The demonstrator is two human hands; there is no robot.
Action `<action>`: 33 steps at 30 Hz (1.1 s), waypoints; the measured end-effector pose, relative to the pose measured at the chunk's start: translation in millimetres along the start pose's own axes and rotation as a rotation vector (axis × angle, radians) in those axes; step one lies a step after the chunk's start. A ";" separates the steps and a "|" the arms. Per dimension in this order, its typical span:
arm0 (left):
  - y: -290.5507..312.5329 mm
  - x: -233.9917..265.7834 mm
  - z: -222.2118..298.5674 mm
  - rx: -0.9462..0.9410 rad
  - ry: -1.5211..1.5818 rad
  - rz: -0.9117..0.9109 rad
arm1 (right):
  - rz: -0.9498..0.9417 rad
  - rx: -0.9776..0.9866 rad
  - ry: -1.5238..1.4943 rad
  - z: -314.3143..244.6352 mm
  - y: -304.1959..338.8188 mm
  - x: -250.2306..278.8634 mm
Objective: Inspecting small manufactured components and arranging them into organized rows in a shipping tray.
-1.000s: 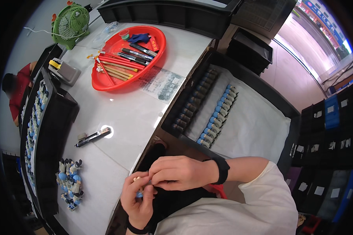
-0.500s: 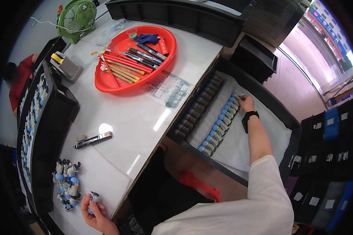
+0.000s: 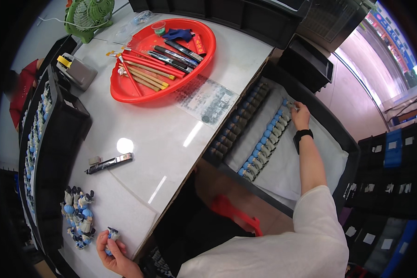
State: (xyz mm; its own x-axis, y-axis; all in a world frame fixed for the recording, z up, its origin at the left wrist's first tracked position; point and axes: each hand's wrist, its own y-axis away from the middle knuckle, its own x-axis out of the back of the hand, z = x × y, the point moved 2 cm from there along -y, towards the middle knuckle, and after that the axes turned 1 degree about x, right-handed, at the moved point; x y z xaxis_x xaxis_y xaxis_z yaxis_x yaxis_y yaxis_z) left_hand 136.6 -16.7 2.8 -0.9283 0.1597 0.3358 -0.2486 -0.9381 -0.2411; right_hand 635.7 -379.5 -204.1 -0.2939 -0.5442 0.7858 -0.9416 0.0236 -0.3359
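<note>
At the lower left, my left hand [image 3: 117, 257] is closed around a small figurine [image 3: 112, 235] in grey and blue with dark feet. Beside it on the white table lies a cluster of similar figurines [image 3: 78, 211]. My right arm reaches out over a black tray [image 3: 275, 203] lined with white sheeting. There, my right hand [image 3: 301, 116] pinches a small figurine [image 3: 290, 104], partly hidden by the fingers, at the far end of a row of blue-and-grey figurines [image 3: 267, 139]. A darker row [image 3: 240, 119] stands along the tray's left side.
A red basin [image 3: 116, 95] with brushes and pens sits farther back on the table. A black pen-like tool [image 3: 109, 163] lies nearer. Black bins [image 3: 62, 125] line the left, near a green fan [image 3: 89, 17]. A person in red [image 3: 24, 90] is at the far left.
My right hand has shifted slightly farther out at the far end of the row. The whole view has tilted a little. My left hand keeps its hold on the figurine.
</note>
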 end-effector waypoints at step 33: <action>-0.1 -0.2 1.9 -0.013 0.010 -0.031 | -0.274 0.049 -0.105 -1.6 37.8 -3.1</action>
State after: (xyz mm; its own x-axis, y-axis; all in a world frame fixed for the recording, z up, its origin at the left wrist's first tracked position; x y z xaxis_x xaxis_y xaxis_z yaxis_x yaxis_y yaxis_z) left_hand 137.3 -17.2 4.5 -0.9228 0.1914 0.3344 -0.2807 -0.9285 -0.2430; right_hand 600.8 -375.6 -218.4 -0.0087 -0.6082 0.7937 -0.9736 -0.1757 -0.1454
